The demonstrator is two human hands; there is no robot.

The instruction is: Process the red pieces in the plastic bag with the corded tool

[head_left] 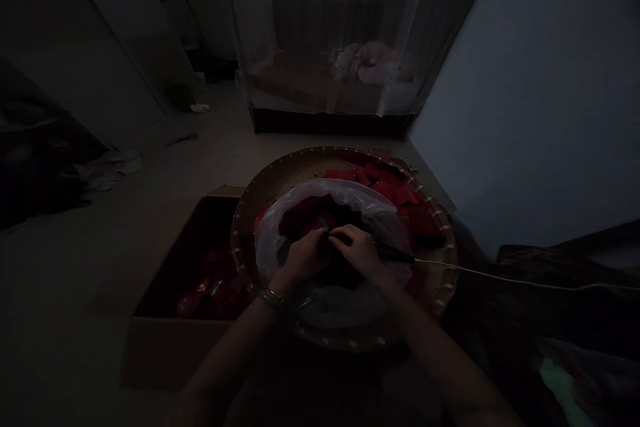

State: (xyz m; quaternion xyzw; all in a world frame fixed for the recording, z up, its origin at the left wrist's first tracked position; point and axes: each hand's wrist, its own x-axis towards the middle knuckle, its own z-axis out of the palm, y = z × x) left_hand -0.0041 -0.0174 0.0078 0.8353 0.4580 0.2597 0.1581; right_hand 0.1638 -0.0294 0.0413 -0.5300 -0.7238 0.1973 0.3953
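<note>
The room is very dim. A round woven tray (280, 180) lies in front of me with flat red pieces (390, 188) heaped at its far right. A clear plastic bag (345, 195) holding more red pieces rests on the tray. My left hand (305, 255), a bangle on its wrist, has its fingers curled closed at the bag's mouth. My right hand (361, 248) is closed round a dark pen-shaped tool (395, 253) with a white cord (500, 277) running off to the right. The fingertips of both hands meet over a small item I cannot make out.
An open cardboard box (165, 333) with shiny red items stands on the floor to the left of the tray. A netted bed (340, 80) with a soft toy stands at the back. A wall (540, 113) rises on the right, dark cloth lies beneath it.
</note>
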